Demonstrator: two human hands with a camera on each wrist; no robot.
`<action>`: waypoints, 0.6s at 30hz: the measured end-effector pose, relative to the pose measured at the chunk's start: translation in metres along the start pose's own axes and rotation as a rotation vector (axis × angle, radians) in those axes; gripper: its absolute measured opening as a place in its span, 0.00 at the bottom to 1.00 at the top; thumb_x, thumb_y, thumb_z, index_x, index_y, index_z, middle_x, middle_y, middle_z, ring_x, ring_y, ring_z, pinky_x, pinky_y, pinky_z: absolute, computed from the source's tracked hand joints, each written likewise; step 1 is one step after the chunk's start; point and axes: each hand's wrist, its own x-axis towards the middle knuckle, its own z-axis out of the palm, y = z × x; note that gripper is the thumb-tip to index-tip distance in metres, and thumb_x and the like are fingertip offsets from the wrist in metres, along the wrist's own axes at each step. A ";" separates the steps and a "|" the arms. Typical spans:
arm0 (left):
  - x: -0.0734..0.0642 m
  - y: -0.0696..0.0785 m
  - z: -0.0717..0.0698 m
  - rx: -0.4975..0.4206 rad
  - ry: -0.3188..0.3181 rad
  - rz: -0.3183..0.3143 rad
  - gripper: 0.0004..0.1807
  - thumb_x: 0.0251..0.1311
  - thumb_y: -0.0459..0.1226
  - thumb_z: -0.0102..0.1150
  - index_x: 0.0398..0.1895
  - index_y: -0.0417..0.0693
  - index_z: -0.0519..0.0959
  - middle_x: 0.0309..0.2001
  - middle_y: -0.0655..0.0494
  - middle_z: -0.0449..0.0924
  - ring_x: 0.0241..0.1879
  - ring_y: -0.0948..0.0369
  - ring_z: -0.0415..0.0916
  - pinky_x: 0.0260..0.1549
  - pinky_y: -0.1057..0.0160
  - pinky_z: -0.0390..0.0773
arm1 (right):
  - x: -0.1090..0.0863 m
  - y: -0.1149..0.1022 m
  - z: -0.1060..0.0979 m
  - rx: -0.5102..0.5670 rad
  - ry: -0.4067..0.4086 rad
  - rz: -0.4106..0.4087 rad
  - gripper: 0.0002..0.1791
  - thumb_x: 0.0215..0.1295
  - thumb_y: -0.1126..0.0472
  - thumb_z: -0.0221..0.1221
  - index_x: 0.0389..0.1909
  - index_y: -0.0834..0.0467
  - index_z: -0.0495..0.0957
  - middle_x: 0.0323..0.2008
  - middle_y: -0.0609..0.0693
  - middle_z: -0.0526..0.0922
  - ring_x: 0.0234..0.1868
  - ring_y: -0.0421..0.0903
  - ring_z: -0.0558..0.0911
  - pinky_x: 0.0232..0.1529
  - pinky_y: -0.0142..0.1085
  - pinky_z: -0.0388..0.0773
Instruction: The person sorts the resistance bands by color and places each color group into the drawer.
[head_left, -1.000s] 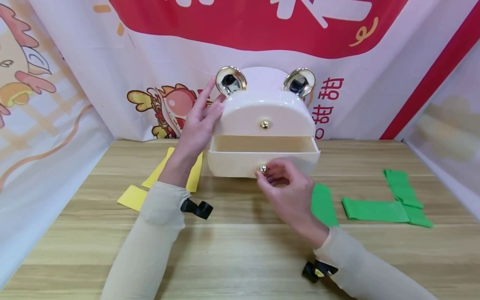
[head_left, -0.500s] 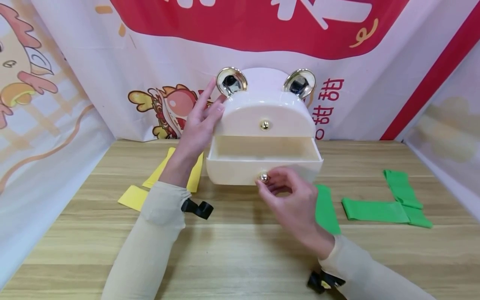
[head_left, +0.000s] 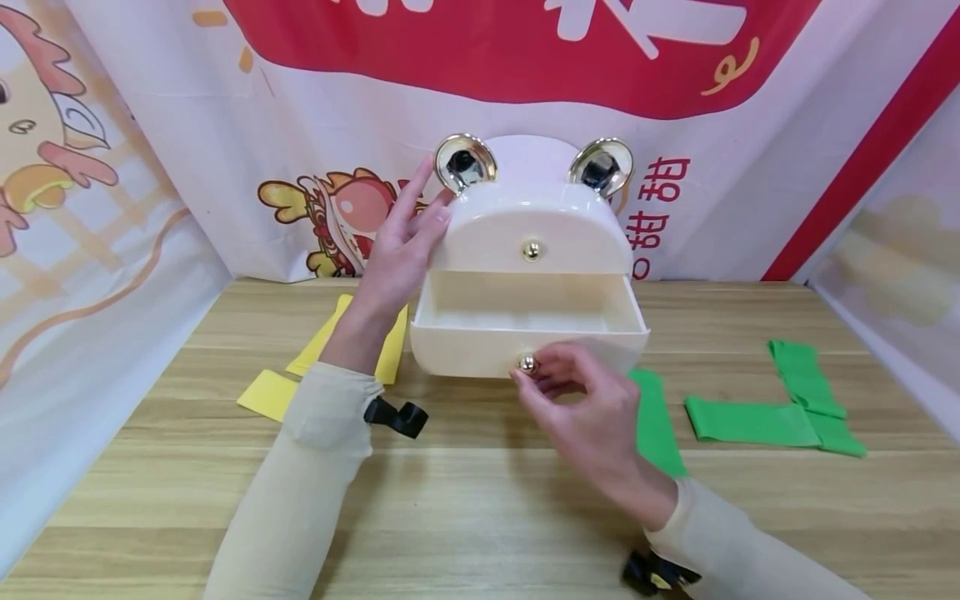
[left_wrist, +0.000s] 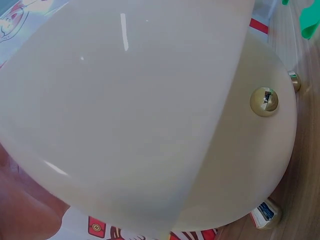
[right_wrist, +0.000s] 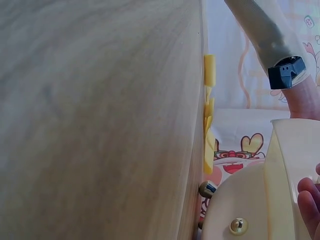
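A glossy white frog-shaped drawer box (head_left: 528,200) with two gold-rimmed eyes stands at the back of the table in the head view. Its lower drawer (head_left: 461,350) is pulled well out, showing a bare interior. Thumb and fingertips of my right hand (head_left: 592,417) pinch that drawer's gold knob (head_left: 528,363). My left hand (head_left: 397,254) rests along the box's left side, fingers extended up toward the left eye. Above, the upper knob (head_left: 532,250) sits on a closed front. The left wrist view is filled by the box's white shell (left_wrist: 125,110); the right wrist view catches my fingertips (right_wrist: 307,197) at its edge.
Yellow strips (head_left: 268,395) lie on the wooden table (head_left: 450,517) by my left forearm. One green strip (head_left: 656,425) is partly behind my right hand, and more green strips (head_left: 753,421) lie further right. A printed cloth backdrop (head_left: 360,100) hangs close behind the box.
The lower drawer has slid further out toward me, with my right hand drawing back on its knob. My left hand has stayed against the box's side.
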 end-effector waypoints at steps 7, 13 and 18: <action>0.000 0.001 0.000 0.010 0.003 -0.004 0.33 0.82 0.43 0.51 0.81 0.87 0.57 0.80 0.66 0.68 0.79 0.69 0.64 0.77 0.50 0.70 | 0.000 -0.001 -0.003 0.027 -0.005 0.015 0.14 0.49 0.73 0.77 0.34 0.66 0.83 0.28 0.56 0.91 0.25 0.44 0.89 0.29 0.26 0.86; 0.001 0.001 0.001 0.005 0.003 -0.002 0.34 0.82 0.42 0.51 0.81 0.86 0.57 0.80 0.65 0.68 0.79 0.68 0.64 0.76 0.50 0.71 | 0.000 -0.001 -0.007 0.009 -0.023 0.025 0.15 0.49 0.72 0.78 0.35 0.65 0.83 0.29 0.55 0.91 0.25 0.44 0.89 0.29 0.26 0.86; 0.001 0.000 0.001 0.001 0.003 -0.006 0.34 0.82 0.42 0.51 0.81 0.86 0.57 0.80 0.65 0.68 0.80 0.68 0.64 0.77 0.50 0.71 | 0.001 -0.001 -0.010 -0.002 -0.056 0.031 0.16 0.49 0.72 0.80 0.36 0.65 0.84 0.29 0.54 0.91 0.25 0.42 0.88 0.29 0.26 0.86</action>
